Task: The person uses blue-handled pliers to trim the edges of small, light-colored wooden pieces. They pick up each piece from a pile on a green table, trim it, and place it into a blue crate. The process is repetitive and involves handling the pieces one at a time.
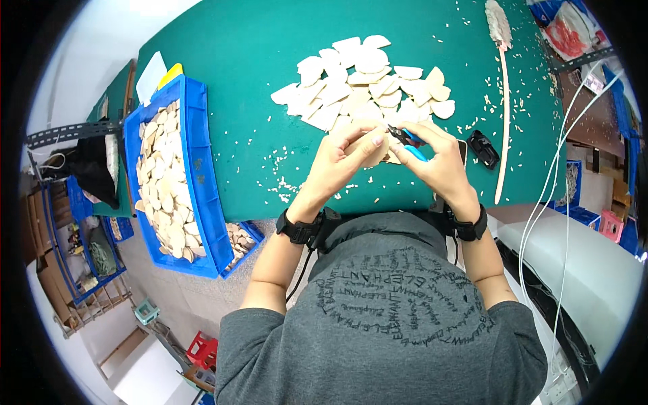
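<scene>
Above the near edge of the green table, my left hand pinches a pale, flat, rounded piece, its material unclear. My right hand is closed round cutting pliers with blue handles. The dark jaws of the pliers meet the edge of the piece, partly hidden by my fingers. Just beyond both hands lies a loose pile of similar cream half-round pieces. Small pale offcuts are strewn over the cloth near my left forearm.
A blue crate full of such pieces stands at the left, with a smaller blue bin below it. At right lie a black object and a long-handled brush. White cables hang along the right side.
</scene>
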A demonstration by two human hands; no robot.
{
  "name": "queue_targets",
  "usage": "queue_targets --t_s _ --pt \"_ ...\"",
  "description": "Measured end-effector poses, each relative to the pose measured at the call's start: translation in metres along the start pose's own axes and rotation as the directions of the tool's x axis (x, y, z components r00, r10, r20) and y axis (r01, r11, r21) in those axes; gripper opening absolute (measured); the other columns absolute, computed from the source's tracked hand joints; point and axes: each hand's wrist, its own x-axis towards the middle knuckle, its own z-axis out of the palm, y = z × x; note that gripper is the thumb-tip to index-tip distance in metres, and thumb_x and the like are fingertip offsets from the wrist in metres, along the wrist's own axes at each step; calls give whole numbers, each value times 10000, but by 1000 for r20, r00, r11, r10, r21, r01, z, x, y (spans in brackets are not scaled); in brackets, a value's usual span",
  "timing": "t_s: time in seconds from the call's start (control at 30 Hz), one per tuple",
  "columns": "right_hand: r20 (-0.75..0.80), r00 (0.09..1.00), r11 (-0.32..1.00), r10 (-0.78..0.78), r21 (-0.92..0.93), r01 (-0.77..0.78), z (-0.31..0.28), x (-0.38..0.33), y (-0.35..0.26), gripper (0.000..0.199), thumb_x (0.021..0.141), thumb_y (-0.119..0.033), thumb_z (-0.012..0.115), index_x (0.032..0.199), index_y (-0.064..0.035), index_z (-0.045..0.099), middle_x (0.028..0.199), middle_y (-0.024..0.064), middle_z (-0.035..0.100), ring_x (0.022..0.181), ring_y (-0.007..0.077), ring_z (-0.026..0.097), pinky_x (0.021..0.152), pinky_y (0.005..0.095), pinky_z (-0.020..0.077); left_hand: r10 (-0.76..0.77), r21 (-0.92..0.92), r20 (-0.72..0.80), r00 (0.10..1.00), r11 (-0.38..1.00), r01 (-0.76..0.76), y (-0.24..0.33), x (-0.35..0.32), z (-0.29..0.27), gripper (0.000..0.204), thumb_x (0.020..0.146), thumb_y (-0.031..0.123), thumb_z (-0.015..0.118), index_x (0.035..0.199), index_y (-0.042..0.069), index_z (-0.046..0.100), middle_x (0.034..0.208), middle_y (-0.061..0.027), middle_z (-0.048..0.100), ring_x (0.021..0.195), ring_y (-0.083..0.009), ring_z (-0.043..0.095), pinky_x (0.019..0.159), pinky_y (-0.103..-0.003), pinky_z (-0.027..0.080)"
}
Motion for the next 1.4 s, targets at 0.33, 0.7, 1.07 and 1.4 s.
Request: queue_targets --t_s 0.33,0.7,1.07,1.4 --pt "151 987 998 -53 46 47 19 8 -30 339 745 -199 746 1019 -24 646 876 114 647 741 215 624 655 314 498 155 227 -168 973 967 -115 19 -39 -16 261 921 183 615 1110 5 634 969 -66 682 892 -108 627 780 -247 507" --pt "179 980 995 -84 71 72 32 2 -39 312 745 -228 750 954 -14 664 782 106 631 647 207 581 601 310 462 132 201 -161 978 975 -98 30 -60 -25 240 927 173 603 1107 19 641 990 -60 683 924 -98 616 790 -236 494" --pt "193 979 996 -61 81 47 49 -3 -51 279 743 -252 763 896 -28 694 683 84 619 567 168 550 536 291 433 164 169 -207 965 977 -130 22 -82 -42 253 934 193 593 1104 9 627 936 -63 685 855 -106 644 741 -239 516" --pt "-70 983 981 172 102 -165 18 -29 -6 357 775 -219 752 1028 22 675 871 109 690 754 125 630 696 248 491 658 586 -672 340 190 788 -1 -255 -283 424 919 289 573 1214 -16 570 1140 -189 622 1032 -304 599 904 -381 446"
